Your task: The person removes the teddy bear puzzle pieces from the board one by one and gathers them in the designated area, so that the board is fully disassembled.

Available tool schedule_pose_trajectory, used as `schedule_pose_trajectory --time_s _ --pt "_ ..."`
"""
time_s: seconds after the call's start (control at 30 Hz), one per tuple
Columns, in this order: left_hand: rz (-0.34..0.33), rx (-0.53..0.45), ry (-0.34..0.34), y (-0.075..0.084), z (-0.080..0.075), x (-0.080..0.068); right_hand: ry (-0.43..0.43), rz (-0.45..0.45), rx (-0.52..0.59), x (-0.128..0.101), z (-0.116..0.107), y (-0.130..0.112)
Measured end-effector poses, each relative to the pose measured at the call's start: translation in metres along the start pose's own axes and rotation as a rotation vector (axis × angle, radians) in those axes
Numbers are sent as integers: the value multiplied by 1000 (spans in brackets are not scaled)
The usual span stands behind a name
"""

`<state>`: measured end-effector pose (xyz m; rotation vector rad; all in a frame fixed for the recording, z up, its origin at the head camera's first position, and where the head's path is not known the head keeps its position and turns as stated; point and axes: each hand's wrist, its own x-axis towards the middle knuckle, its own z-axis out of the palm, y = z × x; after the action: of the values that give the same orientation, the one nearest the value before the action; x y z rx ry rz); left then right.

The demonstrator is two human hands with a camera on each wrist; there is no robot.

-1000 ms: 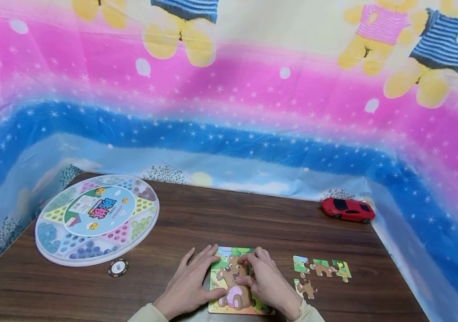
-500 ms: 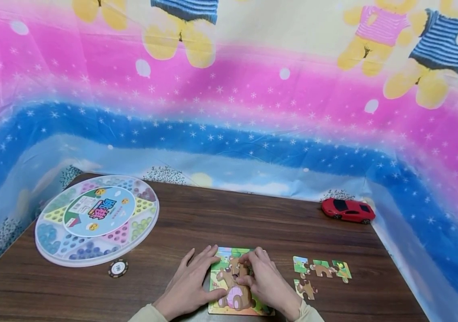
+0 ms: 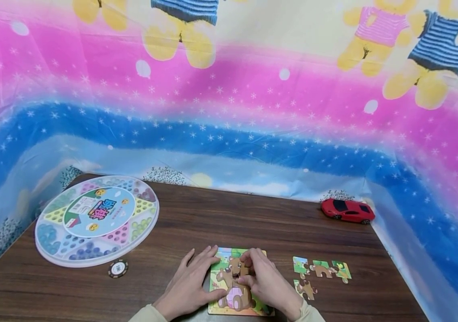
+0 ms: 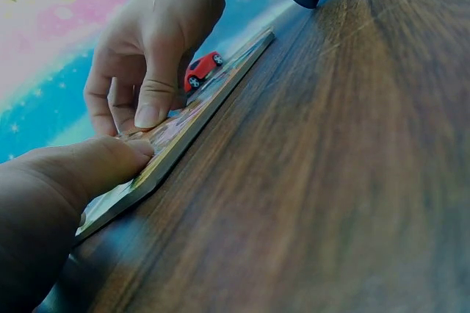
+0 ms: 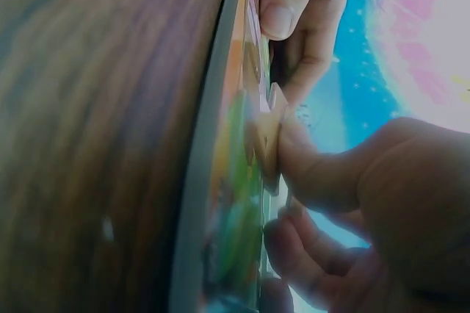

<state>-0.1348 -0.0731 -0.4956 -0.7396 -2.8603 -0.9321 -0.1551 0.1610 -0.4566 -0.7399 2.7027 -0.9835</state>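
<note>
My right hand (image 3: 272, 284) pinches a brown puzzle piece (image 5: 270, 140), tipped up on the bear puzzle (image 3: 235, 295), and my left hand (image 3: 190, 282), fingers apart, rests on the puzzle's left edge; four loose pieces (image 3: 321, 267) lie on the surface (image 3: 229, 214) to the right

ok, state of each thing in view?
Puzzle: flat, incomplete
Left hand: resting on puzzle
Held piece: tilted, raised
Right hand: pinching held piece
Loose pieces: lying flat, apart from puzzle
Toy car: upright
Game board: lying flat
Poker chip: lying flat
</note>
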Motion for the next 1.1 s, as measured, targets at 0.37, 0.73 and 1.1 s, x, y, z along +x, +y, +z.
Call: schedule_pose_trajectory --time_s 0.37,0.73,1.1 --pt "5 -6 7 0 0 0 -148 -9 130 -1 -7 -5" --pt "1 -6 -3 0 -1 1 -147 -21 177 -4 -7 -6" --pt "-4 -12 -7 0 0 1 -81 -49 217 -11 -11 -10"
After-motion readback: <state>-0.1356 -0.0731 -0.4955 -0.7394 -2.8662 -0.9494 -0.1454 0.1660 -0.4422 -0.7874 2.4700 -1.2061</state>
